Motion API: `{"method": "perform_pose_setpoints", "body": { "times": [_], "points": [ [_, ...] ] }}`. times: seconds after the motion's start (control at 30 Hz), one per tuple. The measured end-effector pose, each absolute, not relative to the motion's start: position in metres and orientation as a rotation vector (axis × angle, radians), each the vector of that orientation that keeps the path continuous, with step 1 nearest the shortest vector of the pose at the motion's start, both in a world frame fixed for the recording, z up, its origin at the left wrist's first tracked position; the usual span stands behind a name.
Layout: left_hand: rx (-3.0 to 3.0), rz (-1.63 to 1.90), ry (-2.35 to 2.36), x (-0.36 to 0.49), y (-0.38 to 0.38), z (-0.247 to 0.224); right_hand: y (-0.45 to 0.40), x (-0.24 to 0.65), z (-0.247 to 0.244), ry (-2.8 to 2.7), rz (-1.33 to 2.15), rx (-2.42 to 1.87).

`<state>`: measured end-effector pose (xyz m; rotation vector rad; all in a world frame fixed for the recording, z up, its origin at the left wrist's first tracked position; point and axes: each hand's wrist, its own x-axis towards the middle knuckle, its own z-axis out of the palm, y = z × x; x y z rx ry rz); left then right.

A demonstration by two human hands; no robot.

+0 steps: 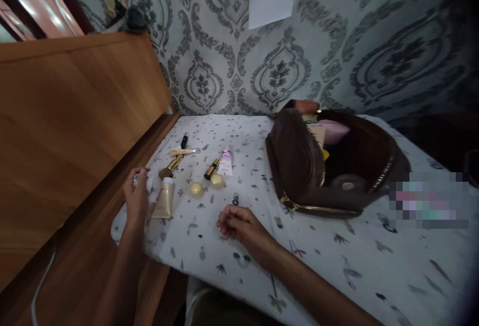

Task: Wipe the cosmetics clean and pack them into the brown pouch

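Note:
My left hand (136,196) is at the left edge of the bed-like surface, its fingers closed round a small white object (136,180) that is mostly hidden. Right beside it lies a beige tube with a white cap (163,200). My right hand (239,223) rests on the patterned cloth (202,238) with fingers curled in and nothing visible in them. Between and beyond the hands lie two round cream-coloured pots (195,189), a black and gold small bottle (211,169), a pink and white tube (225,162), a makeup brush (171,166), a slim wooden-handled brush (184,152) and a small black item (184,141).
An open brown zipped bag (299,166) stands at the right, with a pink item (334,131) and other things inside. A wooden panel (82,131) borders the left side. Patterned wallpaper (235,66) covers the wall behind. Something blurred out (430,200) lies at far right.

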<state>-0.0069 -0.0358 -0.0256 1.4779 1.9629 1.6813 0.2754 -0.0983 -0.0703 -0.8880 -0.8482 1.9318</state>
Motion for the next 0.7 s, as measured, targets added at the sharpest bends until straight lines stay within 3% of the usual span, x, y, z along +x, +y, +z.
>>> {"method": "perform_pose_setpoints", "body": {
  "times": [0.27,0.7],
  "points": [
    [1.677,1.433,2.082,-0.034,-0.017,-0.032,-0.096,0.29,-0.07,-0.66,2.052,-0.776],
    [1.782,0.662,2.313,-0.035,0.022,-0.049,-0.097,0.289,-0.067,-0.659,2.031,-0.746]
  ]
}}
